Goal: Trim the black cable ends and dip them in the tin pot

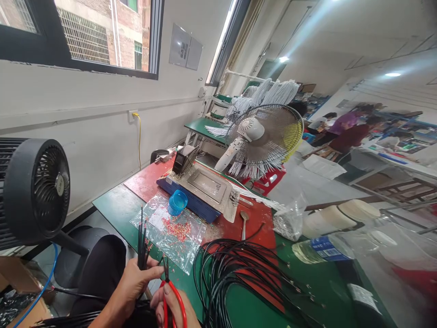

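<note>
My left hand (134, 278) is closed around a bundle of black cables (140, 243), whose ends stand upright above the fist. One cable end reaches right from the thumb towards the narrow jaws of red-handled cutters (180, 303). My right hand (175, 304) grips these cutters by their handles, jaws pointing up. Whether the jaws touch the cable, I cannot tell. Just beyond the hands lies a clear plastic bag (191, 255) with small red and orange bits (177, 229) scattered on it. A large coil of black cables (218, 282) rests to the right.
Behind the bag are a blue cup (177, 202) and a blue-sided machine (191, 200) with a metal top. A spoon (244, 221) lies on the red mat. Fans stand left (37, 191) and behind (262, 136). A plastic bottle (321, 249) lies right. People sit at far benches.
</note>
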Demonstrator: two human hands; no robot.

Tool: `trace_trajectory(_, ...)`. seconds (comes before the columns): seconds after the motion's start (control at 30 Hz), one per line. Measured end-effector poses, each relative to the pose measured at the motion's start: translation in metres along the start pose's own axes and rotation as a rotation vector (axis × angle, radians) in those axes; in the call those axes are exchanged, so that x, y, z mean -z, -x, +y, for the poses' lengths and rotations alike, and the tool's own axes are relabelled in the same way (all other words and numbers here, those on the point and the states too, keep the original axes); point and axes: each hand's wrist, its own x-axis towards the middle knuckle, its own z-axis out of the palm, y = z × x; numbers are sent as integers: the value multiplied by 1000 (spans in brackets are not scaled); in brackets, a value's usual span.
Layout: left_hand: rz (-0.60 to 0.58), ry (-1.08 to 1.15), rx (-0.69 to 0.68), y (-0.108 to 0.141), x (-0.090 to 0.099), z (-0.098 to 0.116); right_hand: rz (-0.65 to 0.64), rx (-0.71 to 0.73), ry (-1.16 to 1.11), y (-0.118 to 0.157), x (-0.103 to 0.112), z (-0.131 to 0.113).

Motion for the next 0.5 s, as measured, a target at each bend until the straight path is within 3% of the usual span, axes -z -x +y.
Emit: trace_trajectory(0.5,36,-66,-76,-2,3,1,-64,-40,-1,-10,5,12)
